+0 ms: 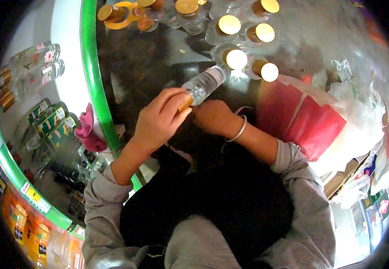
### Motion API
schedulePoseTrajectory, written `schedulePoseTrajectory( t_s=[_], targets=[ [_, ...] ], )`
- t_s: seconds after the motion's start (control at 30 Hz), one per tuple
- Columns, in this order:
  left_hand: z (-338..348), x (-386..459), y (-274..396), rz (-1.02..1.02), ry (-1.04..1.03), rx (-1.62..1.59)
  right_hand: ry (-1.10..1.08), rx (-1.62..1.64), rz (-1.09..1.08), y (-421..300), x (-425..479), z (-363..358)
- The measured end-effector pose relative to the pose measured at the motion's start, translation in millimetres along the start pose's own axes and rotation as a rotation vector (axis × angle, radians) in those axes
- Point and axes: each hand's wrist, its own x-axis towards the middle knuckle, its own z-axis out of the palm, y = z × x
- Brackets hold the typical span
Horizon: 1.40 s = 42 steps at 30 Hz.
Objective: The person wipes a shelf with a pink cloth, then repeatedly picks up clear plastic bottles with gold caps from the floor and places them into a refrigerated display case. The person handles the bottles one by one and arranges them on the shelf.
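My left hand (162,117) grips a clear bottle (205,83) by its gold cap. The bottle lies tilted, its base towards the upper right, close to the group of standing bottles. Just right of the cap is my right hand (214,117), its fingers curled and a silver bangle (240,129) on the wrist; whether it holds anything is hidden. Several clear bottles with gold caps (236,59) stand on the dark floor ahead. At the top left of that group, a yellow ring-shaped carrier (125,23) is beside one gold-capped bottle.
On the left, green-edged shelves (95,74) hold bottles, green-labelled packages (51,121) and orange drinks (41,235). A pink cloth (88,132) hangs near the shelf edge. To the right lie a red and white bag (302,117), clear plastic bags (365,107) and a cardboard box (344,178).
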Motion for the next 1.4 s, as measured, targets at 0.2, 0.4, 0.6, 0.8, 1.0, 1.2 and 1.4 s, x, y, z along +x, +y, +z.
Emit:
schedulePoseTrajectory(
  t_s=[0.2,0.4,0.6,0.8,1.0,1.2,1.4],
  targets=[
    [-21.1,-7.7,-0.9,-0.031,0.186,0.007,0.058,-0.029,-0.04,4.7,-2.8,4.2],
    [-47.3,-18.6,-22.3,-0.207,0.31,0.156,0.141,-0.066,-0.049,7.3,-3.3,3.3],
    [-77.2,-25.2,-33.2,-0.331,0.412,0.313,0.094,-0.062,-0.054,5.1,-1.7,-1.5],
    [-143.6,-30.2,-5.9,-0.416,0.603,0.309,0.151,-0.044,-0.051,8.0,-6.7,-3.8],
    [-195.1,-32.1,5.9,-0.438,0.736,0.332,0.13,-0.046,-0.051,8.9,-5.9,-6.9],
    [-222.2,-17.6,-15.7,-0.391,0.78,0.372,0.139,-0.042,-0.061,10.9,-5.4,-8.6],
    [-228.3,8.7,-26.6,-0.327,0.866,0.274,0.17,-0.049,-0.049,12.4,-5.6,-5.7]
  ],
)
